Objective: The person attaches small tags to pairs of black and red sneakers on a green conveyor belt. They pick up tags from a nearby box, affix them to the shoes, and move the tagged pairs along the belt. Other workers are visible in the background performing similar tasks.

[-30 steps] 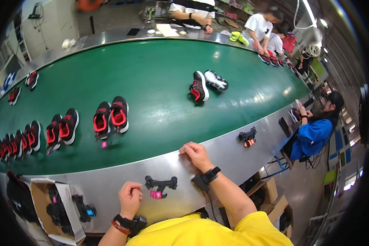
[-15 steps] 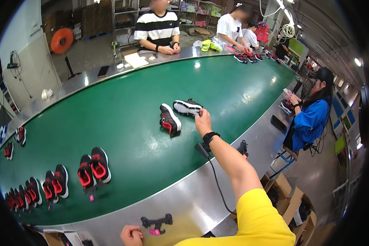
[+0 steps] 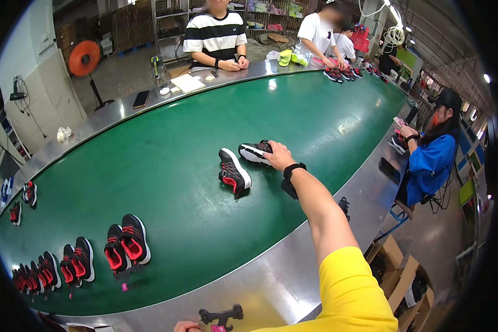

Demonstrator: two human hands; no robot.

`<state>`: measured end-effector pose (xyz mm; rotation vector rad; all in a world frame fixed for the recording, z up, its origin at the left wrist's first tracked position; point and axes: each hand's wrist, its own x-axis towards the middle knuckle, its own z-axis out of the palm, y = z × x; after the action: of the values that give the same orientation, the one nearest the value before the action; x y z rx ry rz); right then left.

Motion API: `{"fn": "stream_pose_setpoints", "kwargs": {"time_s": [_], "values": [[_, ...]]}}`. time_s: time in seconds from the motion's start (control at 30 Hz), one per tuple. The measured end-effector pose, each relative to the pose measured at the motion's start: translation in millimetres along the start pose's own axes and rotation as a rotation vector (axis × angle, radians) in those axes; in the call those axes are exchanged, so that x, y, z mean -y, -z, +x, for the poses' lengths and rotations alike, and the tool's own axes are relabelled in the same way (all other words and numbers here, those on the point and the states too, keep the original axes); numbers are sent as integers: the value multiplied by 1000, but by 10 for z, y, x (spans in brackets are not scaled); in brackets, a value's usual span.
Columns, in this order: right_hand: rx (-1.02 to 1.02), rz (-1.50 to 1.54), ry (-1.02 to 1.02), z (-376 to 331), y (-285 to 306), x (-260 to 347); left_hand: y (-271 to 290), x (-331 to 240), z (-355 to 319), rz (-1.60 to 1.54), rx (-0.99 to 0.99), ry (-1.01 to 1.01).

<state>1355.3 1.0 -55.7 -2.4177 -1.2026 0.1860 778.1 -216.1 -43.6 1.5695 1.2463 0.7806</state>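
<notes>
Out on the green belt [image 3: 166, 166], a smooth matte oval band rimmed by a brushed steel tabletop [image 3: 293, 265], our right hand [image 3: 278, 155] lies palm-down on the black shoe [image 3: 254, 152] with the white sole, fingers curled over its heel; the shoe lies on its side, toe pointing left. Just beside it, apart, a second black shoe [image 3: 234, 172] rests tilted, its red lining and ribbed white sole showing. A black watch [image 3: 293, 169] bands our wrist. Our left hand [image 3: 187, 326] sits at the lower edge, mostly cut off, so we cannot tell whether it is open or closed; it is next to a black plastic clip [image 3: 221, 315]. Pairs of black-and-red shoes [image 3: 126, 243] stand in a row at lower left. Compared with half a second ago, our hand has reached the shoe it was nearing.
</notes>
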Motion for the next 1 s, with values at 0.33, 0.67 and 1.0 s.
{"fn": "stream_pose_setpoints", "kwargs": {"time_s": [0.33, 0.67, 1.0], "values": [[-215, -233, 250, -538, -122, 527, -49, 33, 14, 15, 1, -20], [-93, -373, 152, -1010, -434, 1363, -84, 172, 26, -41, 12, -72], [-25, -142, 5, -906, -504, 1328, -120, 193, 12, -123, 17, -46]]}}
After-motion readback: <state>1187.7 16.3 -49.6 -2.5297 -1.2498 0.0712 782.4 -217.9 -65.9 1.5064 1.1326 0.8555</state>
